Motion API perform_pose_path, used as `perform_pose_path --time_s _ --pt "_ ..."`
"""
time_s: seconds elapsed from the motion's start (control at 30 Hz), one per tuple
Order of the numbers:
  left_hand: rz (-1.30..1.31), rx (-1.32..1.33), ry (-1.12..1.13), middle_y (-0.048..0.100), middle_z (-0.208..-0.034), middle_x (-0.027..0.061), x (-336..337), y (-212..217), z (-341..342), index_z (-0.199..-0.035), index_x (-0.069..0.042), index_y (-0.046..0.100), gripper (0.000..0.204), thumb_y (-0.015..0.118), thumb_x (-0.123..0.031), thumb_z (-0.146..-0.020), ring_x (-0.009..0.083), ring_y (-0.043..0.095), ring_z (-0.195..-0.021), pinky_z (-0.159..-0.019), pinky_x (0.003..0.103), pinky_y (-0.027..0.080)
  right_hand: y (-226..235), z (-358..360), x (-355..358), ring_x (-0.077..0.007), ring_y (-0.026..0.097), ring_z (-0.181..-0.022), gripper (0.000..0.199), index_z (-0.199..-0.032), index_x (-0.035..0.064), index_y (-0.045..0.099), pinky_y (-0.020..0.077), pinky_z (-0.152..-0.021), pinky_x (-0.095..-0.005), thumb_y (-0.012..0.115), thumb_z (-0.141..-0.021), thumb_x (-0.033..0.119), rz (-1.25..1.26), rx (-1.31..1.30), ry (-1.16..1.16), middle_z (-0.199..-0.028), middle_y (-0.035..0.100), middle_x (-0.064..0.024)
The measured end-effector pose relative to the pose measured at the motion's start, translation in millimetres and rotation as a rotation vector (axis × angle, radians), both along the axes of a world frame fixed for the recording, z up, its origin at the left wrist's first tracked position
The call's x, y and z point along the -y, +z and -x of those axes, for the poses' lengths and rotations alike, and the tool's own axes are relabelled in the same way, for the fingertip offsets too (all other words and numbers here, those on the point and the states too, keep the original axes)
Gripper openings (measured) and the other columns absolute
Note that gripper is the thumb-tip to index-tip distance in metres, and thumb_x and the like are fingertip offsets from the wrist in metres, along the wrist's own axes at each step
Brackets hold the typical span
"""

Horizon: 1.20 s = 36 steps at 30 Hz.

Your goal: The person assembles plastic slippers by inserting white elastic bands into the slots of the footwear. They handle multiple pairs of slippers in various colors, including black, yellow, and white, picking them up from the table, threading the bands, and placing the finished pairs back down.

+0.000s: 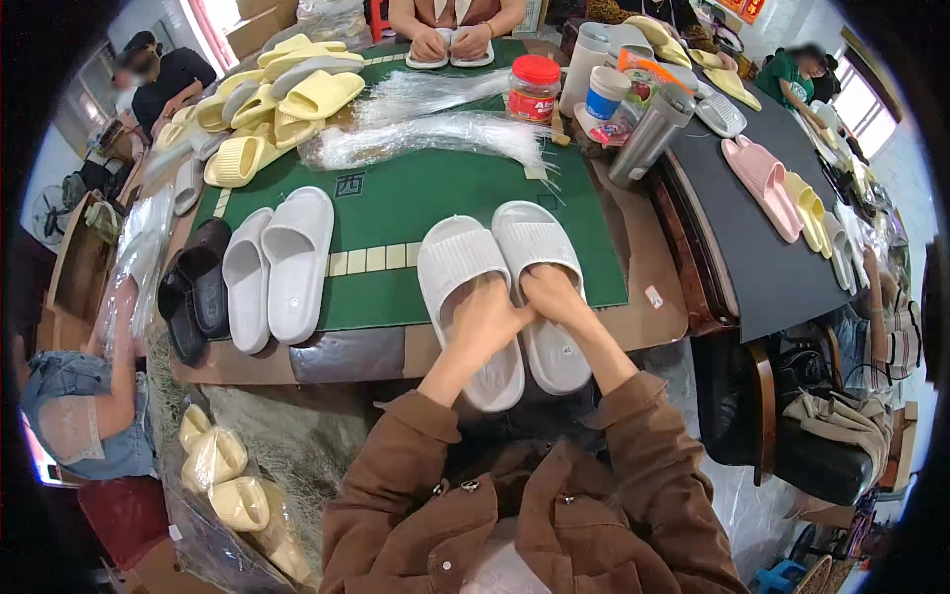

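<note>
A pair of light grey slide slippers lies side by side in front of me, soles down, toes on the green mat and heels over the table's near edge. My left hand [485, 319] reaches into the left slipper [457, 247], closed around the inner side of its strap. Into the right slipper [539, 233] goes my right hand [554, 295], closed at the strap's inner side, close against the left hand. The straps hide most fingertips; whether anything thin is between them I cannot make out. Left of these stand another grey pair [295, 262] and a black pair [206, 277].
Clear plastic strips [426, 139] lie in bundles across the green mat [396, 193]. Yellow and grey slippers [287, 94] are heaped at the far left. A red-lidded jar [533, 89] and a steel tumbler [653, 134] stand far right. Opposite, a person's hands [450, 43] hold slippers.
</note>
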<state>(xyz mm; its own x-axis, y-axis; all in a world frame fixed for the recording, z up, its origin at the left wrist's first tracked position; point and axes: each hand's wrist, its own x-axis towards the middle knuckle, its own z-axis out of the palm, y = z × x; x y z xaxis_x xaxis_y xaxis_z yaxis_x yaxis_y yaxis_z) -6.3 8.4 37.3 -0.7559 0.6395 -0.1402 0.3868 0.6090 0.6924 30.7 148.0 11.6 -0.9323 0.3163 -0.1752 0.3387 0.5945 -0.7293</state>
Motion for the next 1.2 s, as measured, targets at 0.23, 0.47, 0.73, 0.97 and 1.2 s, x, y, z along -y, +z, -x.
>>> perform_pose_path --time_s 0.23,0.47,0.73,0.97,1.2 --pt "-0.034 -0.077 0.111 0.055 -0.114 0.0363 -8.9 -24.7 4.1 -0.117 0.013 0.050 0.067 0.071 -0.034 -0.074 0.0471 0.058 -0.103 -0.087 0.049 0.048 -1.1 2.9 3.4 -0.0347 0.064 -0.083 0.036 -0.096 -0.0097 0.062 0.0475 -0.072 -0.0421 0.044 -0.087 0.020 -0.027 -0.024 0.013 -0.090 0.065 -0.0272" --pt "0.002 0.003 -0.091 0.056 -0.113 0.0352 2.1 -4.1 10.5 -0.117 0.017 0.048 0.087 0.075 -0.049 -0.068 0.0439 0.059 -0.104 -0.088 0.045 0.048 0.9 -1.5 -7.3 -0.0277 0.062 -0.076 0.037 -0.091 -0.0082 0.064 0.0461 -0.070 -0.0390 0.044 -0.088 0.023 0.268 -0.018 -0.060 -0.083 0.066 -0.0219" --pt "0.016 -0.064 -0.002 0.053 -0.118 0.0341 -0.8 -12.5 2.2 -0.119 0.014 0.047 0.076 0.072 -0.042 -0.073 0.0463 0.058 -0.104 -0.086 0.048 0.049 -6.8 1.8 -1.9 -0.0336 0.064 -0.080 0.038 -0.089 -0.0083 0.063 0.0464 -0.072 -0.0410 0.045 -0.089 0.025 0.229 -0.024 -0.075 -0.083 0.066 -0.0238" --pt "-0.005 -0.188 0.098 0.055 -0.115 0.0324 -5.5 -30.3 -0.9 -0.119 0.011 0.050 0.057 0.061 -0.033 -0.084 0.0461 0.058 -0.101 -0.083 0.052 0.049 12.0 -28.3 8.2 -0.0235 0.059 -0.092 0.032 -0.108 -0.0072 0.058 0.0445 -0.082 -0.0348 0.046 -0.096 0.020 -0.108 -0.194 0.100 -0.097 0.063 -0.0184" --pt "-0.028 -0.208 0.075 0.062 -0.102 0.0285 -4.8 -25.8 -5.0 -0.101 0.008 0.063 0.047 0.055 -0.036 -0.088 0.0418 0.064 -0.090 -0.080 0.049 0.051 66.5 -45.9 5.7 -0.0304 0.067 -0.076 0.020 -0.098 -0.0020 0.066 0.0507 -0.068 -0.0380 0.058 -0.089 0.014 0.045 -0.289 -0.042 -0.084 0.067 -0.0199"
